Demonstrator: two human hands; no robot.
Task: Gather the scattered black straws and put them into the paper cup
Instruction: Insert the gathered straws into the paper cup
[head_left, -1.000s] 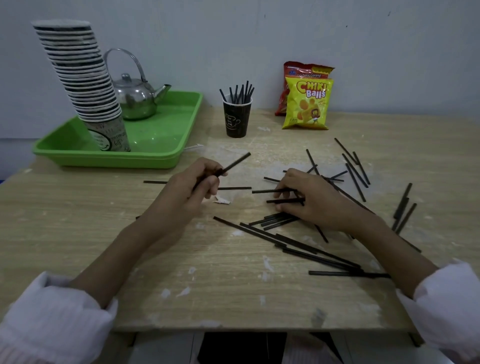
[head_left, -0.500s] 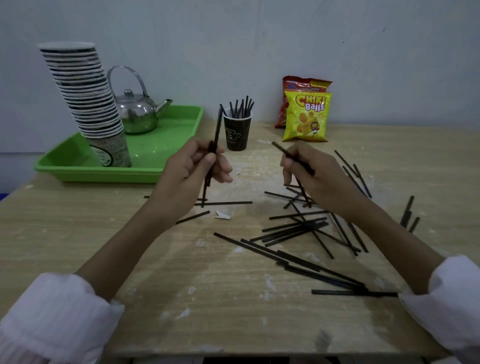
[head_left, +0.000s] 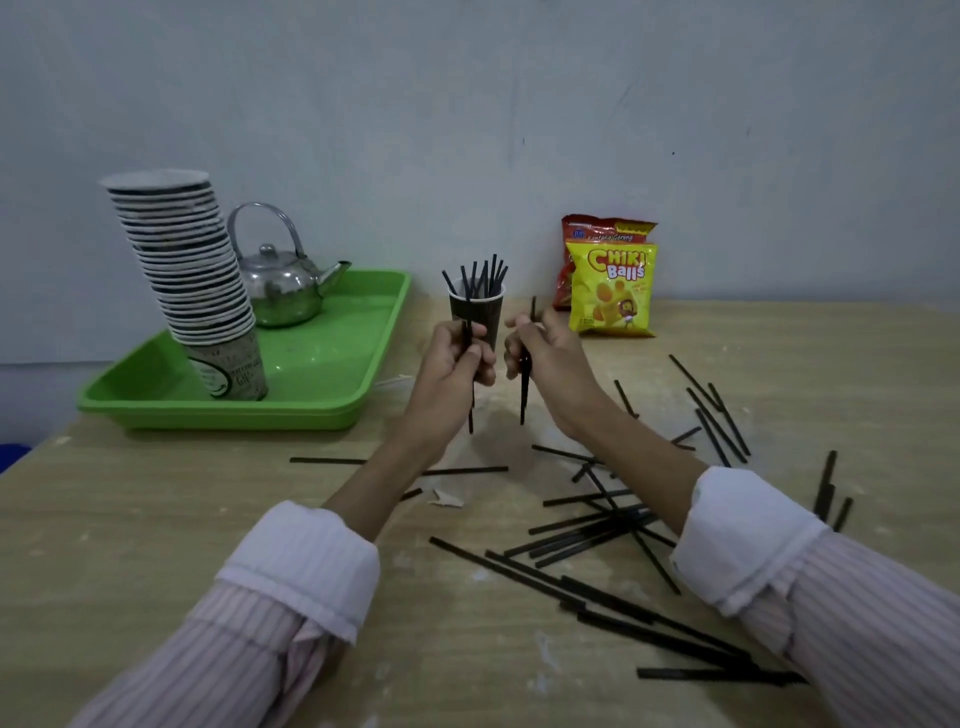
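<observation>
A dark paper cup (head_left: 479, 312) stands at the back middle of the wooden table with several black straws sticking out of it. My left hand (head_left: 453, 364) is raised just in front of the cup, shut on one black straw (head_left: 470, 410) held upright. My right hand (head_left: 545, 358) is beside it, shut on another upright black straw (head_left: 524, 400). Many loose black straws (head_left: 597, 530) lie scattered on the table to the right and in front, and two lie flat near the middle (head_left: 465, 471).
A green tray (head_left: 322, 384) at the back left holds a tall leaning stack of paper cups (head_left: 192, 280) and a steel kettle (head_left: 283, 286). Two snack bags (head_left: 610, 286) lean on the wall behind the cup. A paper scrap (head_left: 447, 499) lies mid-table.
Both hands lifted off the table, each with a straw, and moved forward and together until they are close in front of the cup. The straws turned upright.
</observation>
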